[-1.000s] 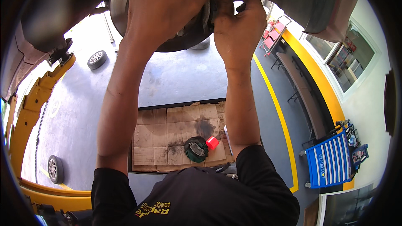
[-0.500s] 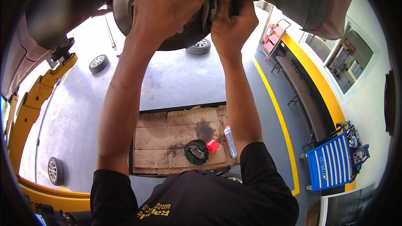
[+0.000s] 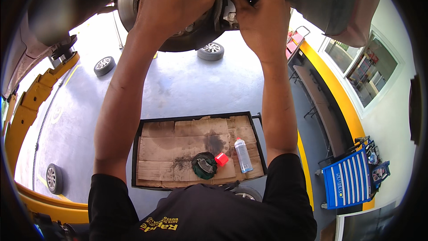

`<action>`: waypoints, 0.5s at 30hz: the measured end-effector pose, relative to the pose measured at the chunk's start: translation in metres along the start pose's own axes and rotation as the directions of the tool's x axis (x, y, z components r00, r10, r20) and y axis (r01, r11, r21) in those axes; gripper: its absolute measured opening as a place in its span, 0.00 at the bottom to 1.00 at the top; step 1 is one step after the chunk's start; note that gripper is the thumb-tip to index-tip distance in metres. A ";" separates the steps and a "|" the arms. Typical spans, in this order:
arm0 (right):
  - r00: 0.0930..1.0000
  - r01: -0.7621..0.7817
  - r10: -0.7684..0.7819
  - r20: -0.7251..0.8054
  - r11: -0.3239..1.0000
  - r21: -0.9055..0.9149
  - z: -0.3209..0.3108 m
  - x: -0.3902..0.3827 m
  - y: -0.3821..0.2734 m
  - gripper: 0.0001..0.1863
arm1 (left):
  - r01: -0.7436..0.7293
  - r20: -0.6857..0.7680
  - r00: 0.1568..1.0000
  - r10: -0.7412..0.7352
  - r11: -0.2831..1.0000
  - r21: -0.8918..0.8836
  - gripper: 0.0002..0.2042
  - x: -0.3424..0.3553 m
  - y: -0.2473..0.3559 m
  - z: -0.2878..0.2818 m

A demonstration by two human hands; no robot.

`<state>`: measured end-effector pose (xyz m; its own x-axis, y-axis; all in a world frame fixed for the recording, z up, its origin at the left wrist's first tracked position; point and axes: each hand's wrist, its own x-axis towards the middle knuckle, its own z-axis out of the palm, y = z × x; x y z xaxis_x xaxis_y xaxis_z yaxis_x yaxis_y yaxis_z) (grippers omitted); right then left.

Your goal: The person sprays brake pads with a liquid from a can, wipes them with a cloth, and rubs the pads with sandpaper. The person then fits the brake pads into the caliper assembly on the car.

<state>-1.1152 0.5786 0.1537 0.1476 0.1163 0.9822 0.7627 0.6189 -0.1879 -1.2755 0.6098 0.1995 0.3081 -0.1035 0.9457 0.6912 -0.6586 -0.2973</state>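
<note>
brake disc (image 3: 128, 2): at the view's top edge, partly covered by the left hand (image 3: 174, 0)
metal bracket (image 3: 231, 17): just right of the disc, between the left hand and the right hand (image 3: 265, 22)
left hand's grip: in front of the disc, with thumb bent toward the bracket and fingertips hidden; cannot tell whether apart or clamped
right hand's grip: with thumb stretched toward the bracket's upper end and fingers curled away; cannot tell whether together or apart
tray (image 3: 135, 160): below both hands, black-rimmed, lined with stained cardboard (image 3: 156, 149)
green cloth (image 3: 199, 172): bundled near the tray's bottom edge, under a grey curved piece (image 3: 205, 165)
red cap (image 3: 221, 159): beside the cloth
spray can (image 3: 243, 155): near the tray's bottom right corner, red-topped
wheel (image 3: 211, 51): beyond the tray's top edge
</note>
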 end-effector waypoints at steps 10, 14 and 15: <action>0.991 -0.062 0.026 -0.128 0.956 -0.286 0.044 -0.009 0.021 0.19 | -0.007 0.010 1.000 0.008 0.996 -0.091 0.12 -0.004 -0.006 0.004; 0.971 0.047 -0.063 -0.231 0.996 -0.074 0.057 -0.008 0.025 0.19 | 0.038 0.016 0.999 -0.037 0.994 -0.103 0.12 -0.001 -0.011 0.007; 0.970 0.046 -0.060 -0.234 0.997 -0.067 0.060 -0.007 0.024 0.19 | 0.035 0.018 0.999 -0.034 0.995 -0.097 0.12 -0.001 -0.012 0.006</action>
<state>-1.1353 0.6391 0.1423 0.2448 -0.1064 0.9637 0.8091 0.5701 -0.1425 -1.2796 0.6222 0.2015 0.2965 -0.0678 0.9526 0.6351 -0.7309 -0.2498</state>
